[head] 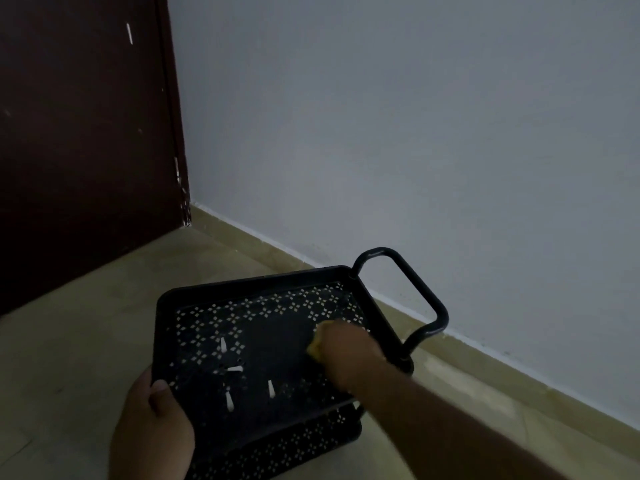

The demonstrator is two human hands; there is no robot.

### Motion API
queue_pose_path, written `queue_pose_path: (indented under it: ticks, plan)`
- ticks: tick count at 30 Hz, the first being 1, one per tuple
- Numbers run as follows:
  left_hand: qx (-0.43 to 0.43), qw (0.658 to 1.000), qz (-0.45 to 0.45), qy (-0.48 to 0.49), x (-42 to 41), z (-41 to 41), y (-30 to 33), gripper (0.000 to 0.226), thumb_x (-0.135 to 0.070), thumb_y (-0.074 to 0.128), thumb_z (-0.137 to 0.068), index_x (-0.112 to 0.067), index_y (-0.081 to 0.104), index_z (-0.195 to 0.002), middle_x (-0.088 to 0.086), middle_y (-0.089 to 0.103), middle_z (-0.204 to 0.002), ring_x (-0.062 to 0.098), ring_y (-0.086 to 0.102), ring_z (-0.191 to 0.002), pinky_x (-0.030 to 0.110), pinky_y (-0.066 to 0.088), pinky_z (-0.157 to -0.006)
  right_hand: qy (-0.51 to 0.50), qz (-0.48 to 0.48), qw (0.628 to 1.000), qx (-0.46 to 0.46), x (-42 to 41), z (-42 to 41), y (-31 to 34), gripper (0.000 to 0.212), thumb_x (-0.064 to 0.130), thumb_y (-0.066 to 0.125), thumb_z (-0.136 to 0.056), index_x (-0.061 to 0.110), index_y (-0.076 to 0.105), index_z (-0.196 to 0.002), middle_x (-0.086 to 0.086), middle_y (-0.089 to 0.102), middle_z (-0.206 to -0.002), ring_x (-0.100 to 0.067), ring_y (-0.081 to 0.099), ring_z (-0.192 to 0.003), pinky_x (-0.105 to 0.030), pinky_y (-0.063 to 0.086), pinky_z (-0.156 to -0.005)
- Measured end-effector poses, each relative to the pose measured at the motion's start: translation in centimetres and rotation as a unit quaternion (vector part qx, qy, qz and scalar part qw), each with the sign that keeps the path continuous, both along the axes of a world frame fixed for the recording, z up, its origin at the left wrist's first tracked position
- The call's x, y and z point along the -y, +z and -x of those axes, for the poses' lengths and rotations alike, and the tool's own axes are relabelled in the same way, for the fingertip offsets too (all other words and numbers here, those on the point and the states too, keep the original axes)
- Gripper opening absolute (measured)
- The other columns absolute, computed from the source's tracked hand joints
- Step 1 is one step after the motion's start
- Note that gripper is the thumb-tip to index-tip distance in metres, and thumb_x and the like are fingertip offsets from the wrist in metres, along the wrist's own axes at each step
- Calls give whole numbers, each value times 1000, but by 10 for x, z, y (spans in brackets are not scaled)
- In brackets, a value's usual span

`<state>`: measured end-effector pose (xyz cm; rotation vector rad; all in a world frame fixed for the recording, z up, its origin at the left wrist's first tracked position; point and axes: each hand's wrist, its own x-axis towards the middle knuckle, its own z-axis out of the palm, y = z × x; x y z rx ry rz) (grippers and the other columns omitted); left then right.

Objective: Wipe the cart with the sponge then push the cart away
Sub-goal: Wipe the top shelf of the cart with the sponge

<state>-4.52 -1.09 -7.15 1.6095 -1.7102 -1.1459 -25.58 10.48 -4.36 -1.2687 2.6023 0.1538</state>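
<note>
A: Where's the cart [263,344]?

B: Lower centre of frame, near the wall. My left hand [156,431] is wrapped round its near-left corner; my right hand [346,355] is closed over the yellow sponge [317,346] on the top tray, right of centre.

A: Handling?

B: Looks light and stiff; sponge soft. I'd push by the loop handle [412,292], frame right.

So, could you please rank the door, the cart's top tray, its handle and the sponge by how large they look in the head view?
1. Door, though cut off by the frame.
2. Top tray.
3. Handle.
4. Sponge, mostly hidden under the right hand, so its true size is unsure.
</note>
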Motion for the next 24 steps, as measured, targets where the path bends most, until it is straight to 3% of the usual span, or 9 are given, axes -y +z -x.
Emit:
queue_pose_path:
  ticks: [4,7,9,13,16,19,21,24]
  plan:
    - [5,1000,-18,0,-1,4,3,45,-28,29,-98,-13,47,-136,17,48,-140,41,45,-123,45,32,-103,140,-27,988,62,24,-36,1,24,11,57,-92,0,63,-113,-21,61,-117,-36,61,-106,-44,52,-93]
    - [82,995,38,-47,-1,-4,4,52,-42,30,-90,-20,43,-135,16,50,-137,39,48,-119,50,38,-99,109,-18,993,34,2,-11,13,19,9,54,-91,3,62,-108,-19,62,-115,-34,62,-106,-41,51,-94]
    - [157,969,157,-106,-8,-5,9,62,-47,38,-82,-16,42,-135,17,50,-136,39,51,-118,49,41,-95,68,-4,997,41,-18,8,20,15,10,54,-89,5,66,-96,-13,67,-101,-26,64,-93,-33,51,-86]
    - [116,879,331,-324,-56,19,11,56,-43,57,-74,-20,59,-125,5,64,-123,26,64,-103,43,50,-82,6,65,995,74,-44,28,39,14,18,54,-84,16,61,-73,0,63,-79,-15,58,-73,-28,46,-65]
    - [165,798,372,-445,-71,34,-13,43,-55,50,-69,-28,73,-94,-7,72,-91,18,68,-70,38,50,-55,-13,94,995,23,-68,39,61,15,24,53,-87,23,57,-72,3,61,-83,-14,60,-76,-32,53,-70]
    - [191,788,373,-451,-71,39,-21,31,-47,45,-71,-30,71,-74,-11,63,-63,15,59,-52,38,47,-49,-29,71,990,-114,-108,57,67,18,30,51,-89,32,43,-74,7,51,-76,-13,59,-62,-31,56,-62]
    - [192,781,405,-435,-72,41,-26,26,-44,45,-71,-30,67,-65,-11,56,-55,14,55,-48,39,49,-52,-58,85,975,-195,-130,58,63,11,31,55,-90,32,46,-83,7,50,-77,-12,60,-58,-30,56,-55]
    - [176,776,442,-415,-72,46,-28,24,-41,47,-71,-29,63,-58,-10,53,-51,15,54,-44,41,48,-56,-97,108,967,-211,-140,45,49,6,21,58,-87,26,56,-91,5,54,-87,-17,64,-66,-32,54,-56]
